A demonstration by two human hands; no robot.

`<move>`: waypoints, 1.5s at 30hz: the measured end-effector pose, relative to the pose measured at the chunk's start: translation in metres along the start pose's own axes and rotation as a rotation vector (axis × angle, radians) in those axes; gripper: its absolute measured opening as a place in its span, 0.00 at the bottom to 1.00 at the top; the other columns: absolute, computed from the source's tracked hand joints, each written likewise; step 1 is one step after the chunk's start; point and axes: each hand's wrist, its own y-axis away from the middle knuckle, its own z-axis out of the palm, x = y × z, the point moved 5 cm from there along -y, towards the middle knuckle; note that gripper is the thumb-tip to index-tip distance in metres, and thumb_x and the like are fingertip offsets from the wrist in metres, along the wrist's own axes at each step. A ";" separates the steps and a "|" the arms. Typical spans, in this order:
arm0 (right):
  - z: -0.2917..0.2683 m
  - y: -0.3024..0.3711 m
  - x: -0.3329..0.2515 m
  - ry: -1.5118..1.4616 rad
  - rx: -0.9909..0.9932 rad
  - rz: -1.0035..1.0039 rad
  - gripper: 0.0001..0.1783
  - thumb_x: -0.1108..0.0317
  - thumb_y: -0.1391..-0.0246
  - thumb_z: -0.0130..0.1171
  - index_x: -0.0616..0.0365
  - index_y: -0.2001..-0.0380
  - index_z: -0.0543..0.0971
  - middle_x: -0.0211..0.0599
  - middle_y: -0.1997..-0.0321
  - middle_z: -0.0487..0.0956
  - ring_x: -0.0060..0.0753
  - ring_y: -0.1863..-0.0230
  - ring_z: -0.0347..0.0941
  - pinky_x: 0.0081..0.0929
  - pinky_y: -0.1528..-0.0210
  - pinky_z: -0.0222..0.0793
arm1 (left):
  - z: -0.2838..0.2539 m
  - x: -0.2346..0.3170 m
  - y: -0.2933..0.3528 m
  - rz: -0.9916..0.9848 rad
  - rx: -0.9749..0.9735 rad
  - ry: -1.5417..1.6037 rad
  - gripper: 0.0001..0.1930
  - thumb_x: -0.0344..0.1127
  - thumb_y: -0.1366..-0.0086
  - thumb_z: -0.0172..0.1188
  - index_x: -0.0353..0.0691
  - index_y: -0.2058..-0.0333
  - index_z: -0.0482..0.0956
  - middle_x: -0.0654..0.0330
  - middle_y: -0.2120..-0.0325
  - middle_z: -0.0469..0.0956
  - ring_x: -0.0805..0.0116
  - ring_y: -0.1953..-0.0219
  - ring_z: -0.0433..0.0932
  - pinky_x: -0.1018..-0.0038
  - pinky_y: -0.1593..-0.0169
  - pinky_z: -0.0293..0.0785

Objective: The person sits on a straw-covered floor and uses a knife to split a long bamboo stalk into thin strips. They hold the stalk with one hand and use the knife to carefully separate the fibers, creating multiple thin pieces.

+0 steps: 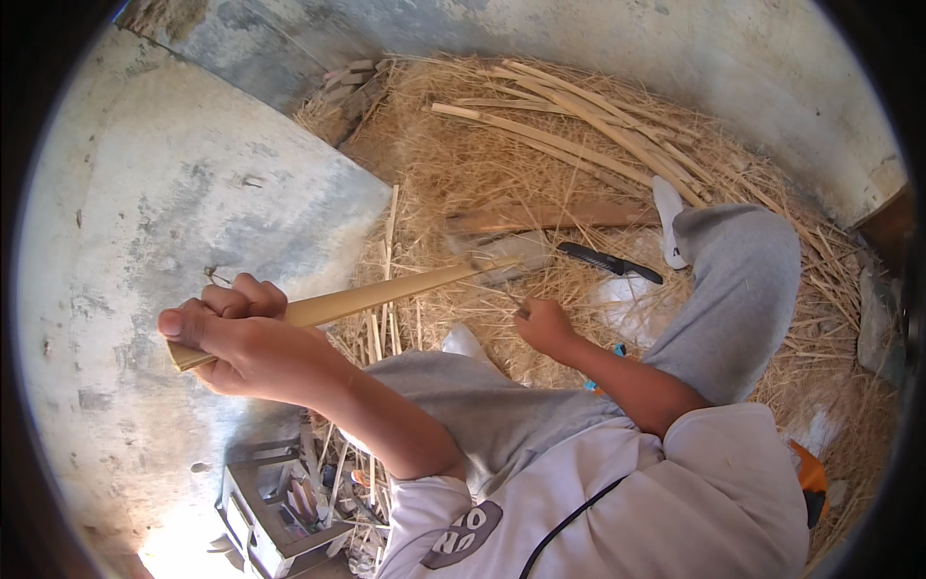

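My left hand (pixel 246 333) is wrapped round the near end of a long, flat bamboo strip (pixel 386 289). The strip slants up to the right, and its far end lies over the straw in front of my right hand (pixel 546 326). That hand is a closed fist; a thin, blurred piece sticks out of it toward the strip's far end, and its kind is unclear. On the straw beyond the fist lies a black knife (pixel 610 261), apart from both hands.
Loose straw-like shavings (pixel 434 164) cover the floor. Several long bamboo strips (pixel 588 135) are piled at the back, behind a wooden board (pixel 550 216). A worn wall (pixel 193 193) rises on the left. At lower left stands an open metal box (pixel 275 526) with odds and ends.
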 end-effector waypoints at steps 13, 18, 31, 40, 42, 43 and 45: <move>0.007 -0.007 0.132 0.301 0.006 0.354 0.22 0.56 0.50 0.63 0.71 0.70 0.83 0.58 0.68 0.84 0.53 0.71 0.82 0.45 0.65 0.78 | 0.002 0.003 0.002 0.058 -0.088 0.070 0.23 0.47 0.22 0.49 0.48 0.77 0.56 0.73 0.87 0.49 0.82 0.86 0.45 0.79 0.84 0.41; 0.017 0.000 0.123 0.044 -0.107 0.553 0.18 0.61 0.51 0.61 0.70 0.74 0.82 0.55 0.76 0.81 0.44 0.81 0.80 0.42 0.77 0.76 | 0.001 0.004 0.006 0.060 -0.091 0.059 0.24 0.49 0.22 0.50 0.48 0.77 0.54 0.72 0.87 0.49 0.82 0.86 0.45 0.79 0.83 0.40; 0.002 -0.012 -0.013 -0.081 0.035 0.039 0.15 0.64 0.50 0.61 0.69 0.76 0.75 0.54 0.79 0.75 0.52 0.75 0.73 0.44 0.68 0.69 | 0.000 -0.012 -0.009 -0.025 -0.441 0.336 0.25 0.61 0.26 0.47 0.46 0.73 0.66 0.73 0.90 0.51 0.83 0.90 0.44 0.77 0.88 0.39; 0.013 -0.013 0.058 -0.118 -0.034 0.289 0.15 0.63 0.48 0.60 0.68 0.71 0.80 0.55 0.70 0.82 0.52 0.68 0.80 0.44 0.61 0.75 | 0.003 -0.018 -0.010 -0.218 -0.892 0.790 0.25 0.62 0.25 0.42 0.48 0.73 0.64 0.71 0.91 0.51 0.80 0.93 0.42 0.77 0.92 0.39; 0.012 -0.013 0.115 -0.002 -0.082 0.481 0.15 0.63 0.49 0.60 0.68 0.68 0.82 0.57 0.68 0.83 0.53 0.66 0.81 0.45 0.60 0.75 | 0.000 -0.021 -0.013 -0.232 -0.918 0.843 0.25 0.61 0.25 0.43 0.48 0.73 0.64 0.71 0.91 0.51 0.80 0.93 0.42 0.77 0.92 0.40; 0.005 -0.007 0.129 0.072 -0.102 0.494 0.16 0.63 0.50 0.61 0.68 0.66 0.82 0.58 0.67 0.83 0.53 0.65 0.81 0.45 0.59 0.75 | -0.002 -0.022 -0.015 -0.242 -0.932 0.873 0.25 0.61 0.25 0.44 0.48 0.73 0.63 0.71 0.91 0.51 0.80 0.93 0.42 0.77 0.92 0.41; 0.002 -0.002 0.135 0.136 -0.094 0.515 0.18 0.62 0.50 0.61 0.68 0.63 0.83 0.59 0.66 0.83 0.54 0.64 0.82 0.46 0.59 0.76 | 0.003 -0.018 -0.012 -0.240 -0.985 0.910 0.24 0.59 0.24 0.45 0.48 0.73 0.63 0.71 0.91 0.51 0.80 0.93 0.43 0.77 0.92 0.41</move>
